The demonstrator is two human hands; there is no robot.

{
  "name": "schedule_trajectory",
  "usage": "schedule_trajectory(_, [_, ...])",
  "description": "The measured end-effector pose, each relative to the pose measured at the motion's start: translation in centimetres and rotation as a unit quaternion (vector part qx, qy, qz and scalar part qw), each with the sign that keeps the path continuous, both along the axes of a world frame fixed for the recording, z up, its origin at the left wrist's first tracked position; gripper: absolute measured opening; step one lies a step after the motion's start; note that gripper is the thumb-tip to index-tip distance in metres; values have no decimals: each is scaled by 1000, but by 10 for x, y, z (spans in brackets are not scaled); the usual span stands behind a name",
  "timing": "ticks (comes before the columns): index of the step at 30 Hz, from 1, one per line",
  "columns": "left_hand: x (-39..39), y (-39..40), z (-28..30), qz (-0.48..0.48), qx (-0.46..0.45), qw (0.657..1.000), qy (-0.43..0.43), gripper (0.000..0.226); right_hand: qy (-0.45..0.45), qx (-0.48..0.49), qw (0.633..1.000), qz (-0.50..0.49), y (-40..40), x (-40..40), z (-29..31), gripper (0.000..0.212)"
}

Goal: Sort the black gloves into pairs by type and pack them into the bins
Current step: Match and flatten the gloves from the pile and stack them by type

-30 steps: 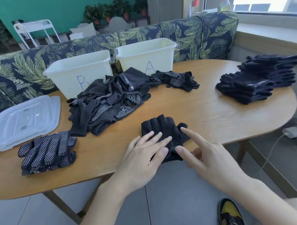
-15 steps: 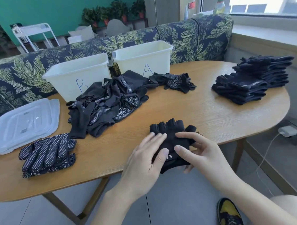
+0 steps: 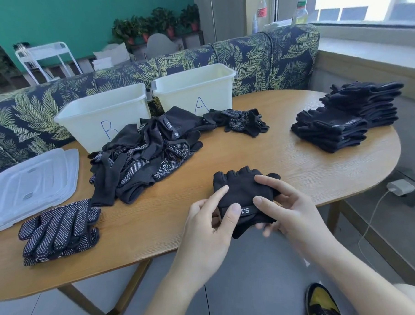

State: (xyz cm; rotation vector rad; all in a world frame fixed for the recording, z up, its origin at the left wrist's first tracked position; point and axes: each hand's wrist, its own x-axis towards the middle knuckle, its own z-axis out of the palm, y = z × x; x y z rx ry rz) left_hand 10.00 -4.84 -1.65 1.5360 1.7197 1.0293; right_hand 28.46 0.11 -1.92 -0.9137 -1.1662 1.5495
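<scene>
Table (image 3: 297, 167) edge: fingerless glove (image 3: 241, 191) pinched between both hands (image 3: 249, 217).

The room reads as a home-like lounge or café corner, shown by a leaf-patterned upholstered bench (image 3: 245, 58) curving behind an oval wooden table (image 3: 249, 153), potted plants (image 3: 157, 21) before a teal wall (image 3: 76, 17), and bottles (image 3: 262, 8) on a sunny window ledge (image 3: 368, 52).

The worktop (image 3: 284, 154) is seen as grained, satin wood; the fingerless gloves (image 3: 241, 194) as matt cloth; the bins (image 3: 105, 119) as smooth, cream plastic.
</scene>
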Motion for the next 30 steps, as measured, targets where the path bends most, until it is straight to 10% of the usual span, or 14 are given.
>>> schedule_trajectory(10, [34, 29, 21, -24, -37, 960, -276, 34, 17, 8, 999, 34, 14, 26, 6, 49])
schedule_trajectory(30, [142, 170, 59, -91, 127, 985, -73, 62, -152, 154, 967, -132, 105, 136, 51, 45])
